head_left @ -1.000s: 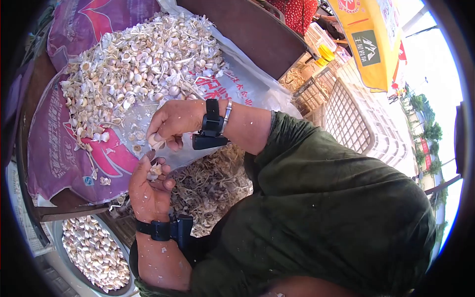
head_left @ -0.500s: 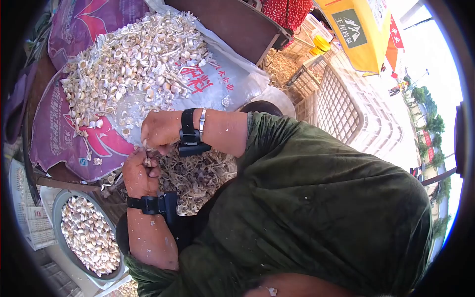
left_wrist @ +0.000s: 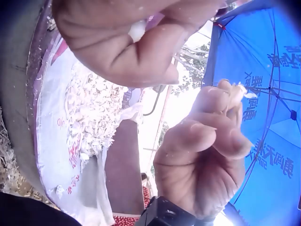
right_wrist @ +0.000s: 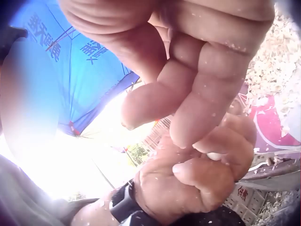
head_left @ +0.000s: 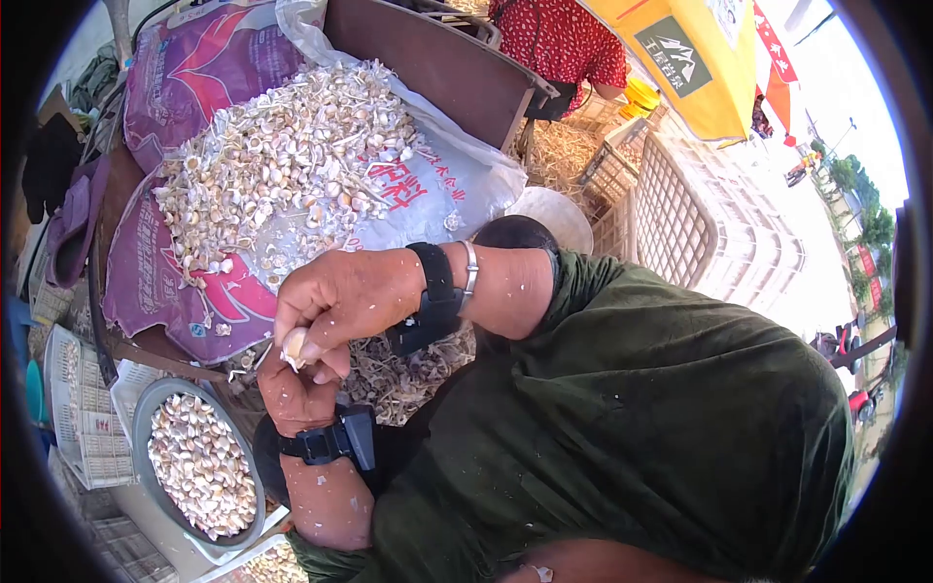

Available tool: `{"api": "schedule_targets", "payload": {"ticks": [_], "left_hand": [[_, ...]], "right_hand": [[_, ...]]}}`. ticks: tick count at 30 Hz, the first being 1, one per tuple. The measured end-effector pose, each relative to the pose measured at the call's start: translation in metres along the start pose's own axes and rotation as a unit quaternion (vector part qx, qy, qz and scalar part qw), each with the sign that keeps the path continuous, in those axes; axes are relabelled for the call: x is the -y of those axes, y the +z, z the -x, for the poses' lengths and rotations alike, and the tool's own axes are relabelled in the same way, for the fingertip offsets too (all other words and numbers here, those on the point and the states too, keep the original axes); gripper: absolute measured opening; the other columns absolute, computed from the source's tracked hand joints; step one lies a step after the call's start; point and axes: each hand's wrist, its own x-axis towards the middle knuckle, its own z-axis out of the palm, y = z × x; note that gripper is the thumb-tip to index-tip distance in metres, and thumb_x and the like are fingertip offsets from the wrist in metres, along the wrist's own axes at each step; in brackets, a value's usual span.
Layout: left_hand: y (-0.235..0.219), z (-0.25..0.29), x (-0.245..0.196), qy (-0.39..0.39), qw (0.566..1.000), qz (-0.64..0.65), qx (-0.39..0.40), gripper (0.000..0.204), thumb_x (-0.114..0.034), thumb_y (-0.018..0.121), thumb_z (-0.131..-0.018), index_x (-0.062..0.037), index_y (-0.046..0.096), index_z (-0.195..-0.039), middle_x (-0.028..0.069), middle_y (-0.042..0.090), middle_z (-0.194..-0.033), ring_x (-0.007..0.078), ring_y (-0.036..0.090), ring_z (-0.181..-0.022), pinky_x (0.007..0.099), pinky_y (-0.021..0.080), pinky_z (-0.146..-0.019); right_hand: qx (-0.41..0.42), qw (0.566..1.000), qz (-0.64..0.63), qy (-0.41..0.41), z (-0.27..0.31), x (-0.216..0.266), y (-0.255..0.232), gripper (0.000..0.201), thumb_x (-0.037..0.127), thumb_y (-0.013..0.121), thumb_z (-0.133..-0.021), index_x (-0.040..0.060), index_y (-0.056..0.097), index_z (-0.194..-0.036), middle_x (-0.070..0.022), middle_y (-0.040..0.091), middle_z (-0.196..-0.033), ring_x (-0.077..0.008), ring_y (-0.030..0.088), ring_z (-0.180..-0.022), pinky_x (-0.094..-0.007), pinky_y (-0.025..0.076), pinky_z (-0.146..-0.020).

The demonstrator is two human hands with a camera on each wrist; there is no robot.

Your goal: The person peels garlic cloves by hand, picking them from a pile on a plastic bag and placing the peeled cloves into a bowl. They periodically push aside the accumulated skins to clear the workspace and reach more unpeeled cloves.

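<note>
My right hand (head_left: 350,296) pinches a pale garlic clove (head_left: 294,348) between thumb and fingers, with a bit of loose white skin beside it in the left wrist view. Just below it in the head view is my left hand (head_left: 299,400), partly covered by the right. Its fingers curl round a whitish garlic piece (right_wrist: 214,156), mostly hidden in the grip. Beyond the hands, a large heap of garlic cloves and skins (head_left: 282,165) lies on purple and white plastic sacks (head_left: 146,282). Dry husks (head_left: 413,384) lie beneath the hands.
A grey tub (head_left: 255,486) full of cloves stands at lower left, near a white crate (head_left: 102,447). Big pale plastic crates (head_left: 719,223) stand at right. A dark board (head_left: 428,73) borders the heap, with a person in red dotted clothing (head_left: 559,44) behind it.
The hands met closely half a second ago. Now the right hand has lifted a little across the left, showing the clove in its fingertips. The head view has shifted slightly.
</note>
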Motion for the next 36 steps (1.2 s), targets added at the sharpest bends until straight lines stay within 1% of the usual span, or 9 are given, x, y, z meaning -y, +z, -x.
{"api": "schedule_targets", "payload": {"ticks": [2, 3, 5, 8, 10, 17, 23, 26, 36], "left_hand": [[-0.002, 0.028, -0.003, 0.17, 0.924, -0.342, 0.015, 0.018, -0.013, 0.059, -0.09, -0.0004, 0.06, -0.103, 0.0083, 0.064, -0.092, 0.018, 0.061, -0.075, 0.0327, 0.051, -0.067], [-0.002, 0.035, -0.02, 0.083, 0.988, -0.125, 0.031, 0.015, -0.009, 0.055, -0.092, 0.0002, 0.059, -0.103, 0.0104, 0.062, -0.094, 0.0178, 0.059, -0.076, 0.0328, 0.051, -0.065], [-0.013, 0.048, -0.065, -0.021, 0.985, 0.128, 0.111, 0.016, -0.008, 0.048, -0.097, 0.0027, 0.054, -0.108, 0.0142, 0.058, -0.098, 0.017, 0.054, -0.075, 0.0278, 0.048, -0.054], [-0.144, 0.063, -0.124, 0.145, 0.981, 0.12, -0.043, 0.038, -0.016, 0.048, -0.099, 0.0053, 0.042, -0.13, 0.0191, 0.057, -0.119, 0.0225, 0.062, -0.098, 0.0256, 0.042, -0.052], [-0.124, 0.078, -0.132, 0.164, 0.938, 0.268, -0.143, 0.048, -0.02, 0.047, -0.099, 0.0039, 0.034, -0.139, 0.0198, 0.054, -0.13, 0.0247, 0.061, -0.111, 0.0263, 0.044, -0.056], [-0.124, 0.07, -0.104, 0.139, 0.957, 0.182, -0.179, 0.05, -0.025, 0.043, -0.1, 0.0031, 0.032, -0.14, 0.0187, 0.054, -0.131, 0.024, 0.063, -0.106, 0.0265, 0.045, -0.057], [0.018, 0.003, -0.061, 0.027, 0.997, -0.057, -0.042, 0.042, -0.024, 0.043, -0.1, 0.0009, 0.043, -0.134, 0.0167, 0.062, -0.115, 0.0186, 0.065, -0.087, 0.0248, 0.047, -0.052], [0.074, -0.014, -0.043, -0.022, 0.992, -0.095, -0.082, 0.035, -0.014, 0.044, -0.097, -0.0015, 0.048, -0.129, 0.0095, 0.058, -0.107, 0.0116, 0.056, -0.076, 0.0183, 0.04, -0.05], [0.015, -0.058, 0.005, -0.189, 0.977, -0.095, 0.005, 0.034, -0.026, 0.046, -0.099, -0.0011, 0.051, -0.121, 0.0167, 0.064, -0.104, 0.0197, 0.066, -0.079, 0.0288, 0.05, -0.055]], "right_hand": [[0.076, 0.989, -0.117, -0.049, 0.012, 0.029, 0.025, 0.018, 0.001, 0.063, -0.089, -0.0035, 0.061, -0.106, -0.0101, 0.069, -0.089, -0.0167, 0.07, -0.076, -0.0272, 0.056, -0.065], [0.129, 0.981, -0.126, -0.071, 0.019, 0.045, 0.033, 0.017, 0.001, 0.063, -0.088, -0.0026, 0.062, -0.104, -0.0102, 0.068, -0.088, -0.0172, 0.07, -0.075, -0.0275, 0.056, -0.064], [0.22, 0.954, -0.124, -0.163, 0.027, 0.063, 0.049, 0.014, -0.002, 0.064, -0.085, -0.0024, 0.064, -0.099, -0.0115, 0.069, -0.087, -0.0185, 0.07, -0.073, -0.0274, 0.055, -0.062], [0.264, 0.889, -0.048, -0.372, 0.029, 0.086, 0.061, 0.006, 0.002, 0.068, -0.084, 0.0032, 0.062, -0.085, -0.0083, 0.064, -0.079, -0.0202, 0.065, -0.071, -0.0322, 0.05, -0.059], [0.31, 0.866, -0.001, -0.393, 0.027, 0.094, 0.056, 0.01, -0.003, 0.067, -0.081, -0.0035, 0.063, -0.089, -0.0142, 0.068, -0.085, -0.0182, 0.069, -0.073, -0.028, 0.054, -0.063], [0.311, 0.869, -0.06, -0.38, 0.023, 0.093, 0.05, 0.009, 0.001, 0.068, -0.082, -0.0036, 0.064, -0.089, -0.0135, 0.066, -0.083, -0.0187, 0.066, -0.07, -0.0288, 0.052, -0.06], [0.295, 0.871, -0.126, -0.371, 0.022, 0.083, 0.047, 0.01, 0.004, 0.07, -0.084, -0.0038, 0.064, -0.088, -0.0127, 0.065, -0.08, -0.0191, 0.064, -0.067, -0.0296, 0.049, -0.057], [0.276, 0.874, -0.162, -0.365, 0.023, 0.075, 0.043, 0.012, 0.005, 0.07, -0.084, -0.0038, 0.064, -0.088, -0.0123, 0.064, -0.079, -0.0193, 0.062, -0.066, -0.03, 0.048, -0.055], [0.235, 0.883, -0.234, -0.332, 0.013, 0.052, 0.001, 0.016, 0.011, 0.07, -0.088, -0.0042, 0.065, -0.088, -0.0106, 0.061, -0.076, -0.0195, 0.058, -0.061, -0.0305, 0.045, -0.051]]}}
